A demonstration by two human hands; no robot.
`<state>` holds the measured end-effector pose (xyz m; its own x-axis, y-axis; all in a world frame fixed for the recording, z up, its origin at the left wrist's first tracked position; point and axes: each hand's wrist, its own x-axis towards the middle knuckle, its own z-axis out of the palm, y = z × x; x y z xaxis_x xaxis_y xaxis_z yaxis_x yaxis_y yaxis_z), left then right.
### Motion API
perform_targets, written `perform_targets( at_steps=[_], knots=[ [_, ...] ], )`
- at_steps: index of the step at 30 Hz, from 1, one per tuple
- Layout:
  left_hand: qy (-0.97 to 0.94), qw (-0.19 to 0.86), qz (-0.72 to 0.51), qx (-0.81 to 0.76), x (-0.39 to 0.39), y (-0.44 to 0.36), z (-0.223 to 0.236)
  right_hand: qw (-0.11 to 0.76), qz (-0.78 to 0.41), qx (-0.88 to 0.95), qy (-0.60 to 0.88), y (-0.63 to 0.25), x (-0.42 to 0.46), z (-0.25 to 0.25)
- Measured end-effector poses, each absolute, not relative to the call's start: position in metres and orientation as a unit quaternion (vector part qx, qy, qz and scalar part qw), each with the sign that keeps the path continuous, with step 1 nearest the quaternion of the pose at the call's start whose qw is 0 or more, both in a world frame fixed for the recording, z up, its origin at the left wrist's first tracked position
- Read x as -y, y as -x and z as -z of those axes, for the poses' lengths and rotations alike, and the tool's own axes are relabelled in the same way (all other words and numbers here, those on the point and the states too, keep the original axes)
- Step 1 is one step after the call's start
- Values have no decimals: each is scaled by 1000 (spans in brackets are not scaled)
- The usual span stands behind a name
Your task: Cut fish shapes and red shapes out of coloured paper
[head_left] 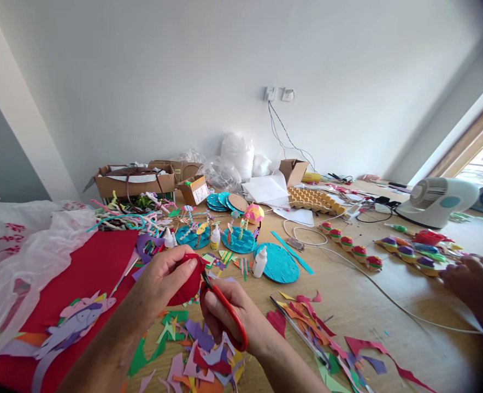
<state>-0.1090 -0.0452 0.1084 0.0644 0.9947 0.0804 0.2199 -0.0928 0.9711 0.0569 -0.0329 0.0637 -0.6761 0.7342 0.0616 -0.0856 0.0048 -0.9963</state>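
My left hand (171,275) pinches a piece of dark red paper (190,284) between thumb and fingers. Red-handled scissors (230,314) are in my right hand (229,305), with their blades at the paper's right edge. Below both hands lie many coloured paper scraps (200,360). Just beyond them stand white glue bottles (260,262), small striped paper fish (227,256) and round blue discs (280,263), some with upright decorations. Paper fish cut-outs (75,322) rest on a large red sheet (98,273) to the left.
Another person's hands (469,278) are at the right, near painted egg-carton strips (409,254). A white fan (436,202) stands behind them. A white cable (372,281) crosses the table. A knife-like tool (301,330) lies among scraps. Cardboard boxes (137,183) and egg trays (313,201) line the back.
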Motion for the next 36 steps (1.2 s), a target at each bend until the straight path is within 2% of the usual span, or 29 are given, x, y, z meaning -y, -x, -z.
perform_targets(
  at_steps=[36],
  knots=[
    [-544,464,-497,-491,47,103,-105,343,-661,622,242,-52,34,-55]
  ],
)
